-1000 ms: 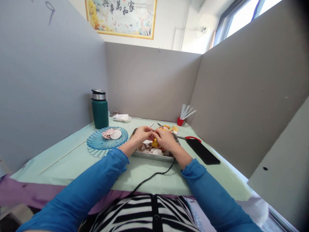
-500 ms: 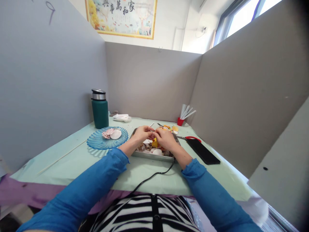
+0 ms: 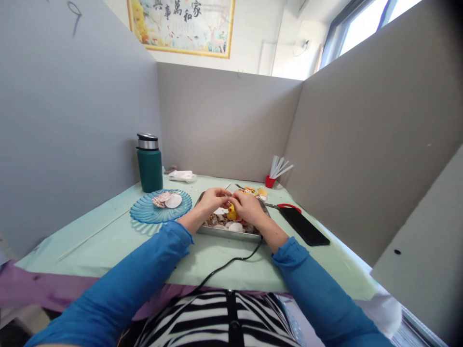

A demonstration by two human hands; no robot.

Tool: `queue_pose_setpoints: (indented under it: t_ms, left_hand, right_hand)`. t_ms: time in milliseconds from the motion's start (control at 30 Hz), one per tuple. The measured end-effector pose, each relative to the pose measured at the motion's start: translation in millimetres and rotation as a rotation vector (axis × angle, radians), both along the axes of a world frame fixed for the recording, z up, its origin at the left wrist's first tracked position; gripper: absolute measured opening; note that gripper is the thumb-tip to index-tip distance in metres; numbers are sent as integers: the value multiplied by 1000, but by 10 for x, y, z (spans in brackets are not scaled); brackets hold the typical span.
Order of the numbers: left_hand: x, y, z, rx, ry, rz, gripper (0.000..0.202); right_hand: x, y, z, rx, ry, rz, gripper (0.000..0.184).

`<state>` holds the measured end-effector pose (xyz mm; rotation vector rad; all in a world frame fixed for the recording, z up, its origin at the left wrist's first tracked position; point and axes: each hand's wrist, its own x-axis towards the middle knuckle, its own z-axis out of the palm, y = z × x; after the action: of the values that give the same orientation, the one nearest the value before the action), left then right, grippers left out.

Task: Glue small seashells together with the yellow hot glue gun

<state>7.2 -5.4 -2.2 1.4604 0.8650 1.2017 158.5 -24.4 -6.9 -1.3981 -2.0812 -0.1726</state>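
Over the metal tray [image 3: 231, 234] at table centre, left hand [image 3: 213, 198] & right hand [image 3: 248, 206] meet tip to tip, fingers curled and pinched; can't tell what, if anything, sits between them. Tray is shallow, silver, rectangular, w/ a heap of white, brown & pinkish shells [image 3: 236, 226] and a yellow piece [image 3: 232, 213] just under the hands. Pale green cloth [image 3: 108, 236] covers the table. Blue glass plate [image 3: 144, 214] at tray's 9 o'clock, green flask [image 3: 149, 166] at 10, black phone [image 3: 304, 226] at 3, red cup [image 3: 269, 182] at 1. Grey partitions [image 3: 224, 120] on three sides.
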Motion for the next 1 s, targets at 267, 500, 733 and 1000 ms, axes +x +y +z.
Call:
queue_pose_setpoints:
  t_ms: [267,500,733,1000]
  left_hand:
    - [2,64,-29,24,40,27,15]
    - [-9,47,-26,47,65,49,17]
    - [-5,8,15,44,90,70,18]
    - [-6,-25,45,39,123,86,19]
  right_hand:
    - [1,11,-5,-8,-3,2,26]
    - [9,37,-1,-21,-8,13,25]
    - [16,41,0,-34,-14,24,27]
    - [21,49,0,-37,-1,27,26]
